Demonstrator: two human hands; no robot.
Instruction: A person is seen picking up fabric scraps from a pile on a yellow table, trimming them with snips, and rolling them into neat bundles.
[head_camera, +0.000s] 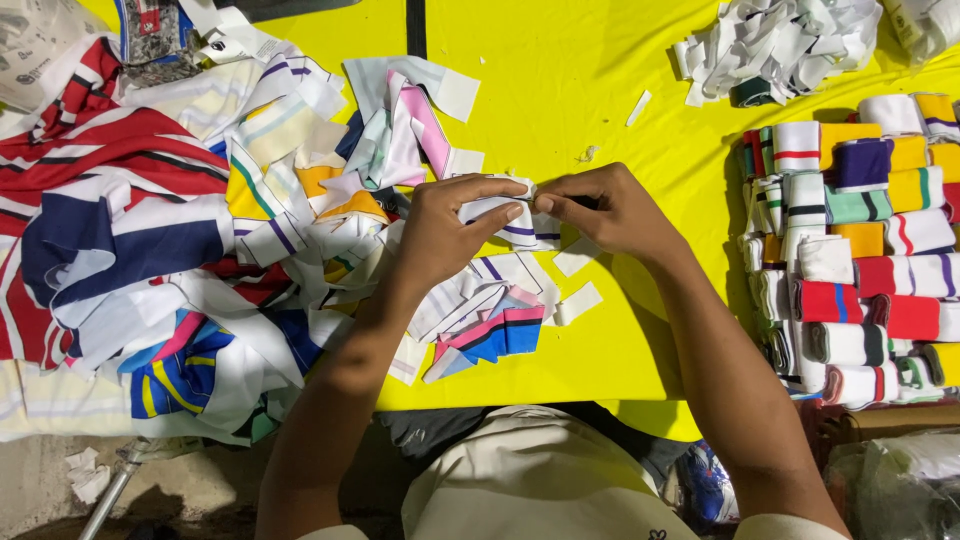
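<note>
1. Nearest the camera: a cream cloth garment over the lap, below the near edge of the bright yellow table top.
2. Two bare forearms rising from there onto the yellow table top, meeting near its middle.
3. Left hand: closed in a pinch, thumb and fingers gripping the left end of a small folded white knit strip with a dark purple stripe.
4. Right hand: also closed in a pinch, fingertips clamped on the right end of the same strip, touching the left hand's fingertips.
5. The strip itself: held just above the yellow table top, near its centre, between both hands.
6. Directly beneath the hands, on the yellow table top: a loose fan of striped knit strips in white, pink, blue and black, with two small white fabric scraps just beside it.
7. Across the left half of the yellow table top: a big tumbled heap of striped knit fabric in red, white, navy and yellow, spilling over the near edge.
8. At the right edge of the yellow table top: rows of tightly rolled striped knit bands in yellow, red, white, green and purple, packed side by side.
9. At the far right corner of the yellow table top: a pile of loose white fabric offcuts, well apart from the hands.
10. One small white scrap alone on the yellow between offcuts and hands.
</note>
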